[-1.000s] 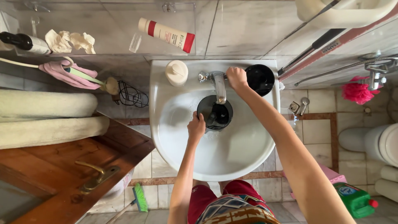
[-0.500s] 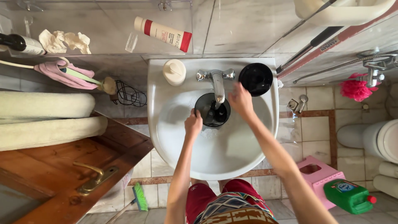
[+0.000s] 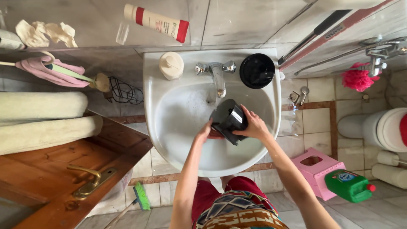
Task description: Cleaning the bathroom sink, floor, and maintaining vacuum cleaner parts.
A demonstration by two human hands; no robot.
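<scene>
The sink (image 3: 169,140) is glossy white ceramic, its tap (image 3: 217,76) bright polished metal. The cup (image 3: 231,121) in both hands looks like smooth, shiny black plastic, as does the round black lid (image 3: 257,70) at the sink's back right corner. The door (image 3: 51,169) is varnished wood with a brass handle (image 3: 87,180).

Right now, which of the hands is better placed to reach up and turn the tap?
The right hand, probably. It lies on the far side of the black container, nearer the chrome tap. The left hand supports the container's near side, lower in the basin.
</scene>
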